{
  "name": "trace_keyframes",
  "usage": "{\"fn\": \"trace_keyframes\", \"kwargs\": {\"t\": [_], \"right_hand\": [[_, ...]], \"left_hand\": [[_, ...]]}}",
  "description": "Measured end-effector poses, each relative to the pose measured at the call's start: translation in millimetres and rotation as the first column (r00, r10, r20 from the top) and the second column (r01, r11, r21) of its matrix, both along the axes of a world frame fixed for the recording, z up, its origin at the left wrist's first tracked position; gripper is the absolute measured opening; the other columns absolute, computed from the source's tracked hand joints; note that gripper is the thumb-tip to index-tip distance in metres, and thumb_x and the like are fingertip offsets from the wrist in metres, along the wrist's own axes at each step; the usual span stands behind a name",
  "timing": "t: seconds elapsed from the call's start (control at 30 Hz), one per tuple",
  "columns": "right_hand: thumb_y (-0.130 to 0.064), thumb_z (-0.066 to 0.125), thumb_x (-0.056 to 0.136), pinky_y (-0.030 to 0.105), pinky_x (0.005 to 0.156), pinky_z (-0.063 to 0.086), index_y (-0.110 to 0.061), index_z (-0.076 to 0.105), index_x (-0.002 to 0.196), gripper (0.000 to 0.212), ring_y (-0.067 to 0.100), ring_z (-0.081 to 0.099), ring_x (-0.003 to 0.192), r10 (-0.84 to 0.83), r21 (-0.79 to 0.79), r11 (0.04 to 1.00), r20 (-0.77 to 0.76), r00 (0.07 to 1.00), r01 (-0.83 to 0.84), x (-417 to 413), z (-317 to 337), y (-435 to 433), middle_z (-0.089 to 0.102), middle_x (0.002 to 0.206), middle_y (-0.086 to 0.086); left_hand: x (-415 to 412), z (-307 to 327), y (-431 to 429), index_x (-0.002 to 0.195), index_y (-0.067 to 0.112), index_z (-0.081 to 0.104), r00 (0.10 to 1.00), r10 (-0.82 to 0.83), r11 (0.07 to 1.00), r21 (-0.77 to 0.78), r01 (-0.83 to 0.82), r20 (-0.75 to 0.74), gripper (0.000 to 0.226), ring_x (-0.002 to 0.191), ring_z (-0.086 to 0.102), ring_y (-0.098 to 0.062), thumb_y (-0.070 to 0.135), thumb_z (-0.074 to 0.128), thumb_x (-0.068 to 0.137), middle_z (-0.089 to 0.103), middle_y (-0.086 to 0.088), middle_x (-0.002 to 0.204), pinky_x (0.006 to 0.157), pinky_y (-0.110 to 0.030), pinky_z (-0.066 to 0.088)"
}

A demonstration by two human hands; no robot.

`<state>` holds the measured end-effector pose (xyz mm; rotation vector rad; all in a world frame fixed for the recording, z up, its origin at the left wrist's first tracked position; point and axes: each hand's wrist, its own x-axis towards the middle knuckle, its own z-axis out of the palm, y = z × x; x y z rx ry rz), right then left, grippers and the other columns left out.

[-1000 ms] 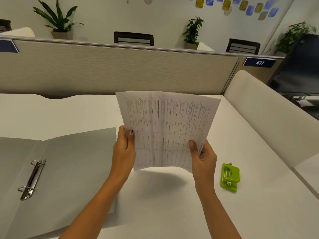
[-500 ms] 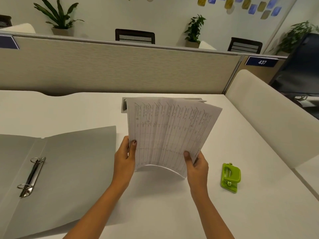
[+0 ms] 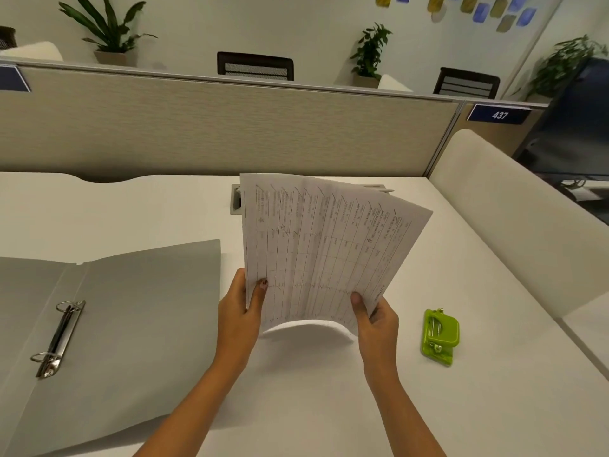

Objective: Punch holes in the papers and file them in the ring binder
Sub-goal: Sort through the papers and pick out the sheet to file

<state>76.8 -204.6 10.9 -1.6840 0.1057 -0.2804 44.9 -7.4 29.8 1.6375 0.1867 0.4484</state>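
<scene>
1. Both my hands are on the stack of papers right now. The left hand pinches the lower left edge, thumb on the printed face. The right hand pinches the lower right corner the same way. The stack stands nearly upright with its bottom edge bowed up off the table, and the sheets look fanned a bit at the top right.

2. What matters for the next move: the green hole punch sits on the table just to the right of my right hand, apart from it and nothing in between. So that's the nearer hand by a mile.

3. The punch's long axis runs roughly away from me, tilted a little. Can't tell from here which side the slot faces.

4. The open ring binder lies flat well off to the left, rings closed as far as I can see, closer to the left hand.

5. My guess: square the stack up, then bring one long edge rightward to the punch. Nothing's punched yet, looks like.
</scene>
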Motion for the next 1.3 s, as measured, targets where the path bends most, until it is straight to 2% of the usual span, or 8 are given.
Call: {"fn": "trace_keyframes", "kwargs": {"t": [0.17,0.33,0.53,0.7,0.87,1.0,1.17,1.3], "right_hand": [[-0.026,0.06,0.091,0.018,0.076,0.055,-0.023,0.064,0.099,0.009,0.008,0.064,0.095,0.015,0.026,1.0,-0.068,0.998,-0.013,-3,-8,4,0.069,0.098,-0.01],[-0.025,0.059,0.092,0.01,0.077,0.054,-0.012,0.064,0.111,0.024,0.01,0.064,0.097,0.001,-0.007,1.0,-0.045,0.999,-0.001,-2,-5,1,0.069,0.104,-0.003],[-0.024,0.06,0.092,0.019,0.078,0.055,-0.022,0.062,0.104,0.013,0.013,0.064,0.099,0.03,0.024,0.999,-0.101,0.994,-0.027,-4,-11,3,0.068,0.102,-0.007],[-0.023,0.061,0.092,0.013,0.075,0.053,-0.023,0.064,0.105,0.013,0.008,0.065,0.098,0.037,0.022,0.999,-0.075,0.996,-0.035,-3,-2,-1,0.069,0.1,-0.011],[-0.026,0.065,0.09,0.03,0.081,0.057,-0.022,0.068,0.104,0.015,0.012,0.069,0.096,0.099,0.034,0.995,-0.079,0.992,-0.096,1,11,-16,0.074,0.099,-0.004],[-0.015,0.067,0.087,0.036,0.085,0.055,-0.011,0.068,0.105,0.019,0.023,0.07,0.098,0.12,0.22,0.97,-0.082,0.989,-0.099,-1,20,-22,0.074,0.101,0.006],[-0.001,0.061,0.086,0.04,0.094,0.053,-0.007,0.056,0.125,0.04,0.031,0.065,0.108,0.23,0.594,0.787,-0.031,0.973,-0.167,-17,29,0,0.069,0.113,0.015],[-0.004,0.059,0.089,0.037,0.096,0.051,-0.019,0.049,0.135,0.049,0.019,0.061,0.117,0.196,0.611,0.774,0.015,0.98,-0.164,-28,36,28,0.065,0.127,0.002]], "left_hand": [[-2,-14,-4,0.112,0.044,0.046,0.998,-0.029,0.999,0.029,0.031,-0.059,0.024,0.102,0.057,0.004,0.028,0.049,0.095,0.057,0.023,0.113,0.077,-0.005,0.049],[-3,-12,-3,0.106,0.045,0.047,0.999,0.01,0.999,0.039,-0.008,-0.039,0.02,0.095,0.058,0.016,0.034,0.05,0.09,0.059,0.028,0.106,0.076,-0.007,0.051],[-10,-25,-6,0.11,0.046,0.051,0.997,0.006,1.0,0.009,-0.005,-0.082,0.022,0.099,0.06,0.007,0.034,0.052,0.091,0.061,0.025,0.109,0.081,-0.012,0.053],[-9,-22,-2,0.092,0.042,0.062,0.994,0.053,0.998,0.03,-0.05,-0.095,0.022,0.087,0.066,0.001,0.02,0.06,0.092,0.069,0.03,0.085,0.072,-0.012,0.052],[-4,-10,5,0.083,0.033,0.068,0.994,0.072,0.997,-0.015,-0.073,-0.079,0.018,0.083,0.07,-0.006,0.016,0.064,0.089,0.074,0.017,0.083,0.072,-0.018,0.055],[-1,1,5,0.088,0.028,0.071,0.99,0.116,0.98,-0.157,-0.126,-0.076,0.013,0.083,0.07,-0.003,0.017,0.064,0.089,0.074,0.017,0.082,0.073,-0.018,0.055],[0,6,-17,0.101,0.014,0.072,0.977,0.141,0.884,-0.424,-0.196,-0.158,0.015,0.093,0.071,-0.013,0.017,0.065,0.088,0.076,0.004,0.095,0.082,-0.029,0.055],[-7,6,-43,0.106,0.016,0.07,0.98,0.061,0.849,-0.507,-0.15,-0.188,0.02,0.099,0.069,-0.016,0.021,0.065,0.088,0.075,0.001,0.103,0.087,-0.034,0.054]]}}
